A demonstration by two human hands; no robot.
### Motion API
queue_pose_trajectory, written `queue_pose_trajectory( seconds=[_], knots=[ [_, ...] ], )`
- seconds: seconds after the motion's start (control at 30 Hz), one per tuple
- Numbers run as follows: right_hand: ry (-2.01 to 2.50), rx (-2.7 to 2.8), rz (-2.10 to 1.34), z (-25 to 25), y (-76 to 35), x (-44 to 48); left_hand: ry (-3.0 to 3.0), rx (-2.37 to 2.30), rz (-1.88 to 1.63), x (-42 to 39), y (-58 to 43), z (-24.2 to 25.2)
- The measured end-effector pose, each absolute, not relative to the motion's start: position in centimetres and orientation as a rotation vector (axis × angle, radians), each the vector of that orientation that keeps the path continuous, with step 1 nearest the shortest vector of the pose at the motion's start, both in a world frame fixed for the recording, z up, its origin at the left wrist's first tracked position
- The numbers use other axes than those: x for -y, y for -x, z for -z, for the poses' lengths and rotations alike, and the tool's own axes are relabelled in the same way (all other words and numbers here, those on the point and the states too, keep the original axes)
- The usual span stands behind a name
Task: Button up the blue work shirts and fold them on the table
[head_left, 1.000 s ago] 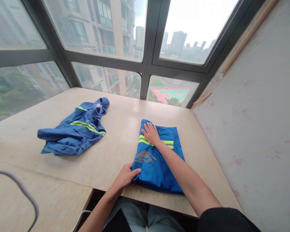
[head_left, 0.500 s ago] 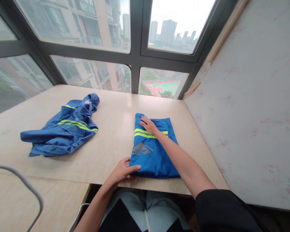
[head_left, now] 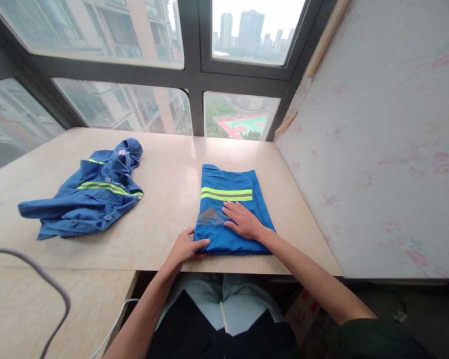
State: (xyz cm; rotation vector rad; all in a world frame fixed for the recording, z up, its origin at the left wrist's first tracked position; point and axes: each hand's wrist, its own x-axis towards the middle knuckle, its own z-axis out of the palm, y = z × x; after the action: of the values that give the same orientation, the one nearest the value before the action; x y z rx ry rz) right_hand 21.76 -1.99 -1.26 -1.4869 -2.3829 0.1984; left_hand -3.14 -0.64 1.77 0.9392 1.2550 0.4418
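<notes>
Folded blue garment (head_left: 228, 179) is laid flat near the front edge of the table (head_left: 164, 199); seems mostly squared. Its near-left corner is pinched by left hand (head_left: 189, 247); right hand (head_left: 245, 223) is spread on top. Rumpled jacket (head_left: 93, 194) apparently not yet folded.

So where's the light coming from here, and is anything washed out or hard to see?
In the head view, daylight appears to come through the window, its sky nearly white; head view, soft glare on the tabletop near the window; head view, the folded blue garment reads clearly; head view, the dark sleeve almost merges with the shadow at lower right.
</notes>
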Motion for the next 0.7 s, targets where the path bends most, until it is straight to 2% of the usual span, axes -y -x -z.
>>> queue_pose_trajectory(
  seconds=[0.33, 0.7],
  knots=[
    [1.747, 2.092, -0.122, 2.2, -25.9, 2.8, -0.990, -1.326, -0.410, 1.1, 2.2, -1.8],
    [1.701, 2.144, -0.190, 2.9, -28.5, 3.7, -1.040, -1.131, -0.353, 2.0, 2.4, -1.7]
  ],
)
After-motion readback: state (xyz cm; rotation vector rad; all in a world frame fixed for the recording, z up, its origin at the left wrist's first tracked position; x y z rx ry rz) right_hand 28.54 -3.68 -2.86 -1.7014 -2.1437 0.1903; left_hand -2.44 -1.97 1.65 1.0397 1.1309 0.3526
